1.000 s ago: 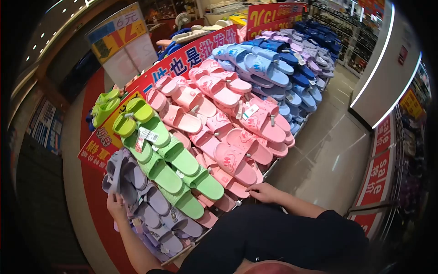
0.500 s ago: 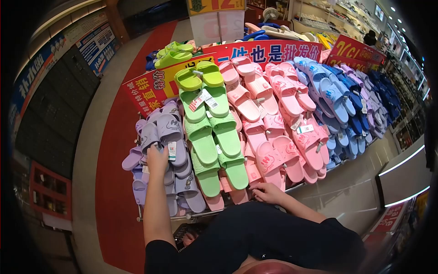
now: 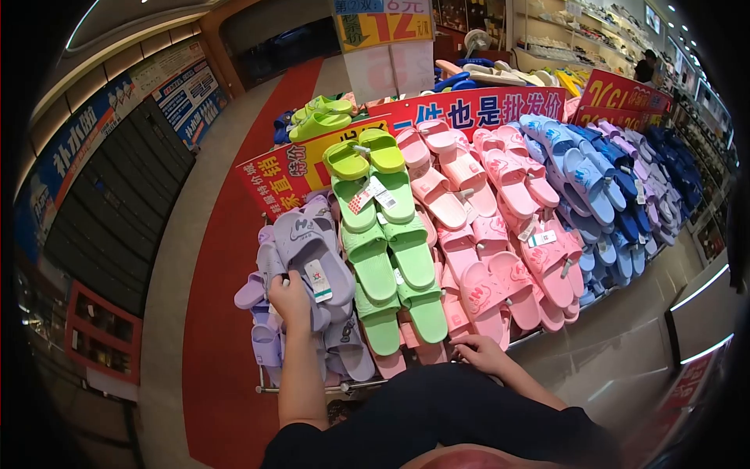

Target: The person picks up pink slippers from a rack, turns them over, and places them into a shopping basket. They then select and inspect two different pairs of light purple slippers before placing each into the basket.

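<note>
My left hand (image 3: 289, 298) is closed on a pair of purple slippers (image 3: 314, 254) with a white tag (image 3: 318, 280), at the left end of the display; the pair is lifted a little off the others. More purple slippers (image 3: 348, 349) lie below it. Just right of them hang green slippers (image 3: 367, 258), with a yellow-green pair (image 3: 346, 159) on top. My right hand (image 3: 478, 353) rests at the front edge of the rack, beside the pink slippers (image 3: 473, 293). Its fingers are partly bent, and I see nothing held in them.
Blue slippers (image 3: 587, 187) and dark blue ones (image 3: 676, 168) fill the right side. Red and yellow signs (image 3: 469, 109) stand behind the rows. A metal rail (image 3: 273, 389) edges the rack. A red carpet strip (image 3: 211, 375) runs along the left. A person (image 3: 645, 66) stands far back.
The purple pair in my left hand has come up and closer, turning a little. The whole view has shifted, so the display sits lower and further right. My right hand stays at the rack's edge.
</note>
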`<action>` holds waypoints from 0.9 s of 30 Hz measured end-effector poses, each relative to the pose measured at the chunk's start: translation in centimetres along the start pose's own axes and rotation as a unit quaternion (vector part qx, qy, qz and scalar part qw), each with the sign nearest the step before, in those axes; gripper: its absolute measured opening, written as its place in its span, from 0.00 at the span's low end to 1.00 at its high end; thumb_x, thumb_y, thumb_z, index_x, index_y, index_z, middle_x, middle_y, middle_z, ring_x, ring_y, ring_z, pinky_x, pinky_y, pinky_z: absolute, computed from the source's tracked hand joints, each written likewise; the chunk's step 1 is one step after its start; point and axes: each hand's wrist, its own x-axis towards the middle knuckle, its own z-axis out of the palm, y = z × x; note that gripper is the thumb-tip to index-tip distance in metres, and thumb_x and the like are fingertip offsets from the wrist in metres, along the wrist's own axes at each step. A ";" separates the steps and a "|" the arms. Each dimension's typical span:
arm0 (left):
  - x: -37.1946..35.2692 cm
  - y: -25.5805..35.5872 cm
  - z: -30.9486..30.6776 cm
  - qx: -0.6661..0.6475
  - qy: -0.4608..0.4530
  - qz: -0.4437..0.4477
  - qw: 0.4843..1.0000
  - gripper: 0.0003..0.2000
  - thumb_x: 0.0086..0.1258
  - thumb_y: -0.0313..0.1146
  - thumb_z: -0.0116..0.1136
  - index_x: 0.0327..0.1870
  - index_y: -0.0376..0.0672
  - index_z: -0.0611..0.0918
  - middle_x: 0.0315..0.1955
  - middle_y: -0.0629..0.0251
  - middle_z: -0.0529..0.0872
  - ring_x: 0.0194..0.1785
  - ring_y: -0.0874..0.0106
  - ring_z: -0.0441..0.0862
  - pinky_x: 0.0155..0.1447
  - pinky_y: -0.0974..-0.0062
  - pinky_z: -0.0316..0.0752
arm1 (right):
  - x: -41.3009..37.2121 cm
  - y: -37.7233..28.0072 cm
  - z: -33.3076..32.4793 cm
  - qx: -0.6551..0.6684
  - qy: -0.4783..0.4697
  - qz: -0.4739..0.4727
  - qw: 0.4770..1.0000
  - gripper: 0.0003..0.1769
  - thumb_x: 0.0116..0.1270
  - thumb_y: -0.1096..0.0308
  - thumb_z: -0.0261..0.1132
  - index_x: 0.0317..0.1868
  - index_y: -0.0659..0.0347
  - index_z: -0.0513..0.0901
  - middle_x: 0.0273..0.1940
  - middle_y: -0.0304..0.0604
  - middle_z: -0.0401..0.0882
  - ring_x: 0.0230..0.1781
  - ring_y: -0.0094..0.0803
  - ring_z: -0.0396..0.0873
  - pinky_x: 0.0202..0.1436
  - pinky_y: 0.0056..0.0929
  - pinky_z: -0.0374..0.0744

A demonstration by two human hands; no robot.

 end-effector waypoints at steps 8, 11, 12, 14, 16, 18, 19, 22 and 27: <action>-6.2 9.8 -2.2 -0.120 -0.013 0.082 0.989 0.11 0.64 0.30 0.66 0.30 0.30 0.80 0.24 0.54 0.83 0.27 0.64 0.77 0.34 0.64 0.72 | 2.5 -12.2 1.1 -0.027 0.039 -0.234 0.971 0.23 0.68 0.72 0.63 0.63 0.65 0.76 0.49 0.45 0.79 0.44 0.28 0.78 0.48 0.28 0.78; -7.3 10.7 -2.3 -0.085 -0.019 0.160 0.983 0.10 0.62 0.29 0.67 0.29 0.31 0.80 0.23 0.52 0.81 0.26 0.55 0.77 0.34 0.61 0.72 | 3.1 -15.8 1.8 -0.082 0.136 -0.368 0.916 0.28 0.63 0.71 0.67 0.64 0.62 0.75 0.56 0.50 0.71 0.50 0.36 0.74 0.53 0.32 0.76; -7.6 11.0 -2.2 -0.082 -0.016 0.189 0.978 0.10 0.62 0.29 0.68 0.28 0.32 0.79 0.23 0.51 0.81 0.26 0.52 0.76 0.34 0.59 0.72 | 3.2 -16.4 1.8 -0.129 0.147 -0.382 0.903 0.29 0.62 0.69 0.69 0.64 0.61 0.75 0.57 0.51 0.69 0.50 0.39 0.73 0.54 0.34 0.76; -8.6 11.6 -2.2 -0.053 -0.007 0.212 0.976 0.08 0.60 0.28 0.68 0.29 0.33 0.81 0.25 0.50 0.83 0.28 0.50 0.78 0.34 0.58 0.73 | 3.5 -17.7 1.8 -0.224 0.169 -0.411 0.868 0.33 0.59 0.66 0.72 0.65 0.60 0.74 0.58 0.53 0.65 0.52 0.43 0.71 0.57 0.37 0.74; -9.9 12.1 -1.7 -0.054 0.023 0.242 0.968 0.07 0.59 0.27 0.68 0.30 0.33 0.82 0.25 0.50 0.84 0.28 0.50 0.79 0.35 0.58 0.74 | 3.8 -19.0 2.9 -0.302 0.191 -0.364 0.860 0.35 0.55 0.57 0.77 0.61 0.61 0.75 0.58 0.56 0.64 0.57 0.50 0.65 0.62 0.44 0.69; -10.8 11.8 -1.6 -0.037 -0.004 0.256 0.966 0.09 0.57 0.28 0.69 0.34 0.33 0.84 0.28 0.49 0.85 0.30 0.47 0.81 0.36 0.57 0.76 | 4.9 -19.0 4.3 -0.319 0.218 -0.328 0.862 0.35 0.54 0.53 0.78 0.58 0.61 0.76 0.58 0.57 0.63 0.59 0.54 0.62 0.64 0.48 0.65; -11.2 11.9 -1.5 -0.025 -0.010 0.262 0.965 0.09 0.57 0.28 0.69 0.35 0.33 0.84 0.28 0.48 0.85 0.30 0.47 0.82 0.36 0.56 0.77 | 5.5 -18.6 4.6 -0.325 0.220 -0.321 0.862 0.32 0.52 0.52 0.79 0.52 0.61 0.79 0.58 0.59 0.62 0.60 0.56 0.60 0.65 0.51 0.63; -11.2 11.4 -1.3 -0.003 -0.011 0.268 0.963 0.11 0.56 0.29 0.70 0.37 0.33 0.85 0.29 0.47 0.85 0.32 0.45 0.82 0.38 0.55 0.77 | 6.5 -17.5 5.1 -0.322 0.226 -0.316 0.864 0.29 0.53 0.54 0.79 0.50 0.61 0.79 0.58 0.61 0.61 0.60 0.57 0.60 0.64 0.51 0.63; -10.2 9.3 -0.9 0.000 0.011 0.202 0.979 0.09 0.57 0.30 0.70 0.31 0.35 0.83 0.26 0.49 0.83 0.32 0.46 0.80 0.38 0.54 0.75 | 7.0 -17.3 4.3 -0.177 0.140 -0.451 0.864 0.06 0.63 0.74 0.69 0.39 0.62 0.80 0.46 0.47 0.75 0.42 0.38 0.75 0.47 0.33 0.76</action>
